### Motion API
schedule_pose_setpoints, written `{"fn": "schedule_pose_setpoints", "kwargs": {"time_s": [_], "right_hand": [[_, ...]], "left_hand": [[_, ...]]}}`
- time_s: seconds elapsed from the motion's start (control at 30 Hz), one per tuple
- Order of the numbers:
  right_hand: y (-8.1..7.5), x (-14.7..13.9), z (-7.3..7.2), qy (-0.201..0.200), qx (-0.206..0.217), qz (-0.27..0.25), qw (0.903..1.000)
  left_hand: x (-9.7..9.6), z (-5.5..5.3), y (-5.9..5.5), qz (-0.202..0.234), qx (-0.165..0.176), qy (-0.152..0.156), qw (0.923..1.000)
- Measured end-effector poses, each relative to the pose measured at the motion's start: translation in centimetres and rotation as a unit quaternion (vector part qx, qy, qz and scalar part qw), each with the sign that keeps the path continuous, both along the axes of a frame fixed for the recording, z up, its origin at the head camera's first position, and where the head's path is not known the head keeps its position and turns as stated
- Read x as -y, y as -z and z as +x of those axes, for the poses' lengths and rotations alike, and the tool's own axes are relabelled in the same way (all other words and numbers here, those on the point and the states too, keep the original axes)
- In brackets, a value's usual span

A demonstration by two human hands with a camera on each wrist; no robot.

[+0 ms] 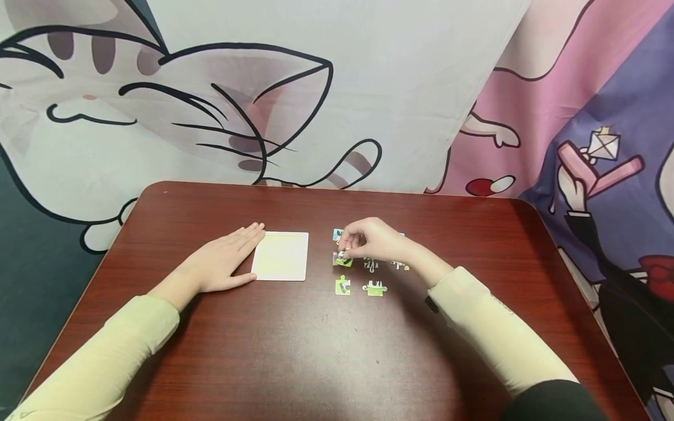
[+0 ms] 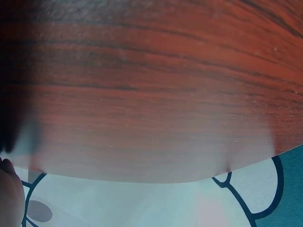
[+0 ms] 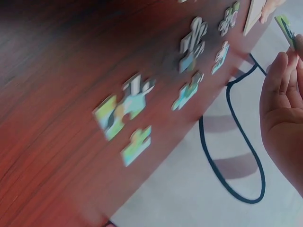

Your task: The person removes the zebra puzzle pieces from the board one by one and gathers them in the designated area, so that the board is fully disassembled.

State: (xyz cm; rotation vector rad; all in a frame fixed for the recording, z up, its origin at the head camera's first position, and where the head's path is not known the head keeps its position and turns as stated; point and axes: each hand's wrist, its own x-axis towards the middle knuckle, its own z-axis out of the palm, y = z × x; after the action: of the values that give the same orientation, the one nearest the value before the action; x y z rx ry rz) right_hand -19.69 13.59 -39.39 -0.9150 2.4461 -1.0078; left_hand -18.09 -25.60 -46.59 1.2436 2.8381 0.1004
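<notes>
In the head view, my left hand (image 1: pixel 223 263) lies flat with straight fingers. Its fingertips and thumb touch the left edge of a square, pale puzzle board (image 1: pixel 280 256). My right hand (image 1: pixel 376 240) hovers over the jigsaw pieces to the board's right. Between thumb and fingers it pinches a small jigsaw piece (image 3: pixel 285 30), green-edged and seen nearly edge-on in the right wrist view. Below that hand lie a green-and-white piece (image 1: pixel 343 285) and another green piece (image 1: pixel 375 288). A middle piece (image 1: pixel 371 266) sits beneath the palm; part of the top row is hidden behind the hand.
The dark red wooden table (image 1: pixel 295 351) has rounded far corners. Behind it hangs a white cloth (image 1: pixel 411 88) with a cartoon cat, beside a pink and purple one. In the right wrist view, a two-tone piece (image 3: pixel 125 111) and several others lie spread in rows.
</notes>
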Motion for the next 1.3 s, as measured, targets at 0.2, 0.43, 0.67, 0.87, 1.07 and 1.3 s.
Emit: {"fn": "schedule_pose_setpoints", "kwargs": {"time_s": [0.2,0.43,0.67,0.87,1.07,1.3], "right_hand": [[-0.4,-2.2,1.0,0.003,-0.006,0.015,0.9999],[0.2,-5.4,1.9,0.017,0.006,0.024,0.9996],[0.9,-8.1,2.7,0.017,0.017,0.034,0.9991],[1.6,-10.0,3.4,0.013,0.045,0.046,0.9978],[2.3,-11.3,4.0,0.013,0.059,0.055,0.9966],[3.1,-11.9,4.7,0.023,0.048,0.043,0.9976]], "left_hand": [[0.1,0.1,0.0,0.001,-0.001,0.0,1.0],[0.0,0.1,0.1,0.002,-0.002,0.001,1.0],[0.0,0.0,0.1,0.003,-0.001,0.004,1.0],[-0.1,-0.2,0.2,0.003,-0.005,0.007,1.0],[0.0,-0.3,0.1,0.003,-0.007,0.009,0.9999],[0.0,-0.2,0.2,0.004,-0.006,0.006,1.0]]}}
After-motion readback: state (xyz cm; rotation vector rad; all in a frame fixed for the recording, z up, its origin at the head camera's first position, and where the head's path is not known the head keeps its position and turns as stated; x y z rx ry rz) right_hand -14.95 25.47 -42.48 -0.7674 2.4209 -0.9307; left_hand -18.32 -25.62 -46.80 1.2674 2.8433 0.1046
